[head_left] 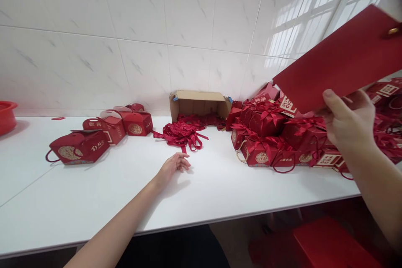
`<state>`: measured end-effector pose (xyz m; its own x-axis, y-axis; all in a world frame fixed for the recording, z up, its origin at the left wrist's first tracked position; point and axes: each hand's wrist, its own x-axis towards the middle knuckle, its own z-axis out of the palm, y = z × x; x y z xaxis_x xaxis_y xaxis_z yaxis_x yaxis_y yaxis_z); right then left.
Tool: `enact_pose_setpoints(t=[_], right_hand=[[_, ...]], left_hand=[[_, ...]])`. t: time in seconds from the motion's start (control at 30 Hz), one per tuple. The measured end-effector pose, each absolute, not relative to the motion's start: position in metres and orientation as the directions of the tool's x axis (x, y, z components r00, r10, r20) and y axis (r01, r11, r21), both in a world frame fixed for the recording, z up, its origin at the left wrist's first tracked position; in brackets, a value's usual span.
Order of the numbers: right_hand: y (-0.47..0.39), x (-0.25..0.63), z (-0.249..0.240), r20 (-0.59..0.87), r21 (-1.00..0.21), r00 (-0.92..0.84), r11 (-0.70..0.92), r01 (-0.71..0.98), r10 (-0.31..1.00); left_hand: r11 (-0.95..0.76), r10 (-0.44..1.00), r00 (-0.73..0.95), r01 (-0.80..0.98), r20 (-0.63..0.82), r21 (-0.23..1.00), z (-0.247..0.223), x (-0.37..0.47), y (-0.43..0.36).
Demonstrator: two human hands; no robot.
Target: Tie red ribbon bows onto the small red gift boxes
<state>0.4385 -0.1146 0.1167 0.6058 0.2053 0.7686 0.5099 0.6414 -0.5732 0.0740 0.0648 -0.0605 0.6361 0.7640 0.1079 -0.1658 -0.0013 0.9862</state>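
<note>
One red card piece (339, 58) was pinched at its lower edge by the right hand (353, 115), raised near the piled boxes (266, 121). Left hand (173, 166) was loosely curled, empty, near the ribbon heap (182, 134). Step, as judged: lifting the piece; next move seemed to call for steady grip.

Left hand (173, 168) and right hand (353, 119) were bare; both forearms (125, 213) likewise uncovered; clothing (179, 248) low in view looked plain black.
</note>
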Motion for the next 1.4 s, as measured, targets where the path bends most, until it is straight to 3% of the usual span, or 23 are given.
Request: enact_pose_setpoints(t=[0.2, 0.43, 0.53, 0.67, 0.73, 0.83, 0.9, 1.0, 1.1, 1.23, 1.4], right_hand=[[-0.021, 0.460, 0.151, 0.519, -0.812, 0.734, 0.521, 0.264, 0.438], [0.042, 0.463, 0.173, 0.484, -0.816, 0.756, 0.541, 0.207, 0.441], [0.031, 0.439, 0.151, 0.559, -0.779, 0.688, 0.577, 0.244, 0.463], [0.024, 0.390, 0.107, 0.741, -0.664, 0.506, 0.597, 0.451, 0.442], [0.031, 0.360, 0.080, 0.774, -0.633, 0.385, 0.587, 0.505, 0.503], [0.052, 0.314, 0.031, 0.716, -0.625, 0.201, 0.485, 0.612, 0.668], [0.068, 0.286, -0.005, 0.541, -0.610, 0.109, 0.300, 0.734, 0.834], [0.085, 0.259, -0.053, 0.433, -0.632, 0.127, 0.200, 0.749, 0.892], [0.093, 0.255, -0.076, 0.422, -0.663, 0.189, 0.160, 0.732, 0.887], [0.093, 0.276, -0.058, 0.497, -0.710, 0.293, 0.188, 0.679, 0.817], [0.075, 0.300, 0.009, 0.510, -0.808, 0.386, 0.274, 0.521, 0.769]], left_hand=[[-0.045, 0.758, 0.639, -0.146, 0.128, 0.988, -0.061, 0.074, 0.065], [-0.070, 0.745, 0.652, -0.135, 0.141, 0.988, -0.061, 0.074, 0.065], [-0.092, 0.738, 0.657, -0.128, 0.154, 0.987, -0.062, 0.075, 0.065], [-0.100, 0.741, 0.652, -0.128, 0.160, 0.987, -0.069, 0.074, 0.068], [-0.099, 0.747, 0.645, -0.130, 0.160, 0.987, -0.072, 0.074, 0.070], [-0.108, 0.764, 0.625, -0.124, 0.163, 0.986, -0.072, 0.073, 0.069], [-0.116, 0.775, 0.613, -0.100, 0.152, 0.988, -0.070, 0.073, 0.066], [-0.125, 0.808, 0.574, -0.055, 0.134, 0.991, -0.069, 0.075, 0.062], [-0.156, 0.867, 0.477, -0.007, 0.140, 0.988, -0.072, 0.076, 0.062], [-0.166, 0.899, 0.416, 0.031, 0.138, 0.986, -0.077, 0.078, 0.066], [-0.164, 0.889, 0.436, 0.018, 0.140, 0.986, -0.079, 0.078, 0.068]])
